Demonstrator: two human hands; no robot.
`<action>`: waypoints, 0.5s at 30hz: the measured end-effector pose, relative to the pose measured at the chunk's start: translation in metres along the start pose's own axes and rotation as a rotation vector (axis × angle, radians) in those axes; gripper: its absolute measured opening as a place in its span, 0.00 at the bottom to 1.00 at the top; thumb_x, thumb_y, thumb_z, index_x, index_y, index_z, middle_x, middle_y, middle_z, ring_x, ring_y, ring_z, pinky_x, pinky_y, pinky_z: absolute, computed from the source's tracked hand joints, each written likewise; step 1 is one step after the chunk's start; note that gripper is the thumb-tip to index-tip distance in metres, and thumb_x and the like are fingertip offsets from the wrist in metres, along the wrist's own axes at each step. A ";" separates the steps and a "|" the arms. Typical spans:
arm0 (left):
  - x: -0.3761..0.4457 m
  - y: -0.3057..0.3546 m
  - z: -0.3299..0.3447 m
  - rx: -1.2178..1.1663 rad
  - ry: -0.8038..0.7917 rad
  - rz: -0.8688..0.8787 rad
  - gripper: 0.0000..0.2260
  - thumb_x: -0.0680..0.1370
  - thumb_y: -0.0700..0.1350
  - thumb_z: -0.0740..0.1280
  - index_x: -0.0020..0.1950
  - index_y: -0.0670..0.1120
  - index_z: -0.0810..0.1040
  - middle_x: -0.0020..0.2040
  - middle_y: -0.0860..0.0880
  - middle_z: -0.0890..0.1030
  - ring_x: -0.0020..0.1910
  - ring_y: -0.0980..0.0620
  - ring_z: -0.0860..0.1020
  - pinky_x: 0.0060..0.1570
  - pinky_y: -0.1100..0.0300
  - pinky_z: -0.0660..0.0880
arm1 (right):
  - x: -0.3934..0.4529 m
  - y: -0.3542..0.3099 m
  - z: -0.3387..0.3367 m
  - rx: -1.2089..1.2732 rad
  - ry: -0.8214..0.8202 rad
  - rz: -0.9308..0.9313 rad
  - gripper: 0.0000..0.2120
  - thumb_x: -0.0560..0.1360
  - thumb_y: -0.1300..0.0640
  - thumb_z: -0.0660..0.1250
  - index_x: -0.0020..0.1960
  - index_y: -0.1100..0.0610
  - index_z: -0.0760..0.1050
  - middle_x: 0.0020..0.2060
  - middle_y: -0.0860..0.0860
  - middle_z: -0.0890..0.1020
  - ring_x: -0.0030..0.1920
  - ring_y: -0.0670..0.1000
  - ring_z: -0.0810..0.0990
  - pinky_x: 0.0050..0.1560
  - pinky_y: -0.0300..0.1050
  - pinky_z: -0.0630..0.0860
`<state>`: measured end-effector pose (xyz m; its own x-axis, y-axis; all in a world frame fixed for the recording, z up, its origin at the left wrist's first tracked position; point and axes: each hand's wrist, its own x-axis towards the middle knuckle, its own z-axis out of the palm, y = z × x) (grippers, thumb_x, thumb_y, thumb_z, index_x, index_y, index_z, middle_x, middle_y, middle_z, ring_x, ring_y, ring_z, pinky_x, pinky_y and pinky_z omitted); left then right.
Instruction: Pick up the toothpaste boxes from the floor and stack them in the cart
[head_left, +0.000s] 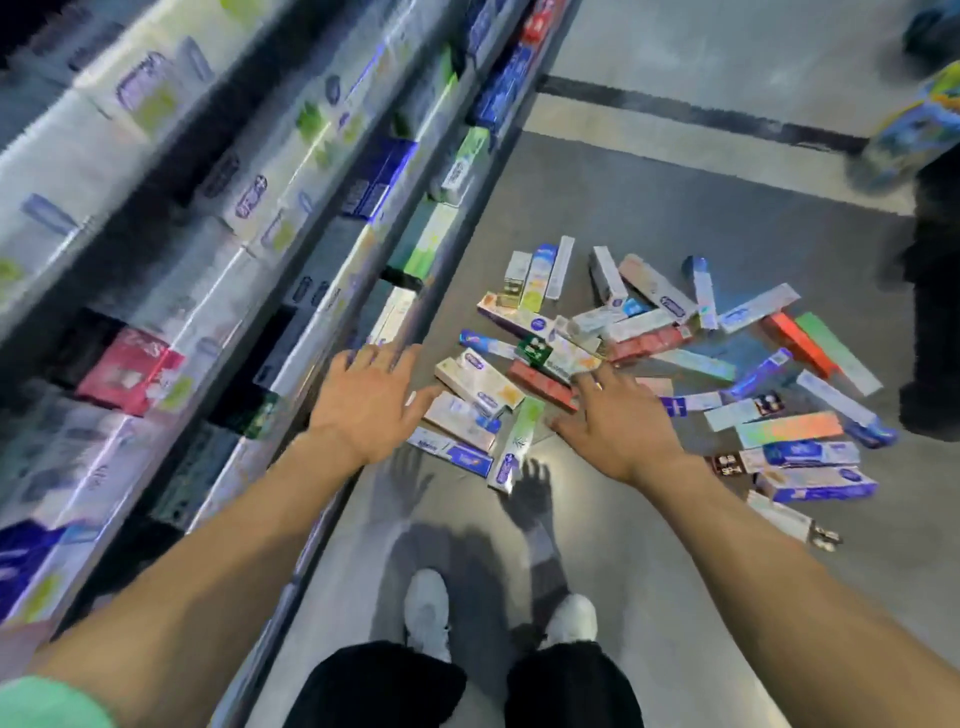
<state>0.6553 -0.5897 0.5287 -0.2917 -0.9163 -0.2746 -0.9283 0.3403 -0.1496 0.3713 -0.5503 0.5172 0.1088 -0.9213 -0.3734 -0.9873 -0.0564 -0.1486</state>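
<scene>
Both hands, left hand and right hand, reach out empty, fingers spread; toothpaste boxes lie scattered on the floor beside the shelves.

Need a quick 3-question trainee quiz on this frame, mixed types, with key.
1. True or false: the left hand already grips a toothpaste box.
2. The shelves stand on which side of the pile of boxes on the floor? A) the person's left B) the person's right
3. Fill in: the cart is ____ in this view.

Key:
1. False; both it and the right hand are spread open above the pile, holding nothing.
2. A
3. not visible
</scene>
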 end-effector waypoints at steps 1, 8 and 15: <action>0.008 -0.003 0.028 0.006 -0.020 -0.009 0.40 0.76 0.66 0.36 0.77 0.47 0.66 0.74 0.45 0.73 0.70 0.43 0.72 0.67 0.46 0.64 | 0.017 -0.003 0.024 -0.009 -0.003 -0.019 0.32 0.79 0.33 0.57 0.71 0.56 0.69 0.66 0.58 0.74 0.66 0.61 0.72 0.63 0.54 0.72; 0.087 -0.034 0.236 0.047 0.062 -0.052 0.32 0.82 0.64 0.44 0.78 0.46 0.66 0.74 0.43 0.72 0.70 0.41 0.72 0.68 0.45 0.65 | 0.153 0.001 0.191 -0.140 0.093 -0.123 0.33 0.78 0.32 0.57 0.72 0.55 0.68 0.65 0.58 0.75 0.64 0.61 0.73 0.61 0.55 0.73; 0.136 -0.033 0.391 0.039 0.061 -0.041 0.32 0.80 0.65 0.45 0.77 0.48 0.66 0.76 0.47 0.68 0.72 0.44 0.69 0.69 0.47 0.65 | 0.236 -0.011 0.321 -0.155 0.139 -0.198 0.35 0.76 0.30 0.54 0.74 0.52 0.66 0.69 0.55 0.72 0.67 0.59 0.71 0.65 0.55 0.71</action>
<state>0.7362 -0.6426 0.1244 -0.2687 -0.9403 -0.2091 -0.9304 0.3096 -0.1965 0.4452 -0.6434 0.1369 0.2952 -0.9297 -0.2204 -0.9554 -0.2889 -0.0608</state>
